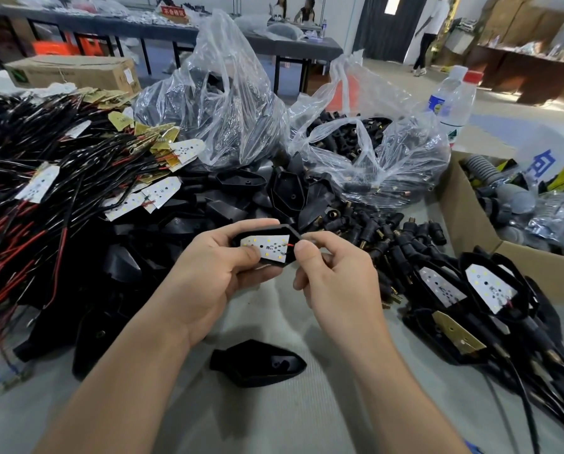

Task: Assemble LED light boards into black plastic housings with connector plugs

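My left hand point(208, 273) grips a black plastic housing point(288, 232) above the table, thumb lying over its lower edge. A white LED board point(269, 245) sits inside the housing, its LEDs facing me. My right hand point(336, 273) pinches the housing's right tip, where short red and black wires point(288, 246) leave the board. An empty black housing point(257, 363) lies on the table below my hands. Finished housings with boards point(490, 288) lie at the right.
A heap of wired LED boards point(77, 165) fills the left. Loose black housings point(241, 198) pile up behind my hands. Connector plugs point(388, 237) spill from a clear bag point(372, 149). A cardboard box point(464, 224) and water bottles point(451, 103) stand at the right. People are far behind.
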Action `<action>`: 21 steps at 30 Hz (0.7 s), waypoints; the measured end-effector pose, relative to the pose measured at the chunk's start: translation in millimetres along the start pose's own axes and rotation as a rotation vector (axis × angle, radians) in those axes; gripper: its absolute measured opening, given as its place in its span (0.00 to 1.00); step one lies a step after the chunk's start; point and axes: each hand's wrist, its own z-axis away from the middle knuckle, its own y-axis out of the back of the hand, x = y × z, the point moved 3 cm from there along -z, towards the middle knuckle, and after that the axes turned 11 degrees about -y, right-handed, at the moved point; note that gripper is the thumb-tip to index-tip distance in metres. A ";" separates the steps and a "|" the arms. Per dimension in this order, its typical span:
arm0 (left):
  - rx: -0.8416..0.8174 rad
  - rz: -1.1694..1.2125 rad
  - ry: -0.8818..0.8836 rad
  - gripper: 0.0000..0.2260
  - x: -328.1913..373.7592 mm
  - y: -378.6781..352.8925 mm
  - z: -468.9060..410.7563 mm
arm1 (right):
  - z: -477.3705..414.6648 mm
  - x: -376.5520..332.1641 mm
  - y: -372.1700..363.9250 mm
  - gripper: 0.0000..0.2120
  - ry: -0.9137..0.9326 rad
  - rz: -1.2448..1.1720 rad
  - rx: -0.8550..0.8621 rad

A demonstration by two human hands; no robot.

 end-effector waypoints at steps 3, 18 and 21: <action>0.001 0.005 -0.006 0.18 -0.1 -1.0 -0.6 | 1.3 -2.4 -0.6 0.08 0.010 -0.002 0.005; 0.272 -0.072 -0.056 0.09 2.7 9.1 -3.0 | -6.2 -5.5 44.5 0.09 -0.048 0.355 0.336; 0.242 -0.098 -0.044 0.09 3.7 7.9 -1.0 | -13.9 -1.5 51.8 0.21 -0.075 0.671 0.233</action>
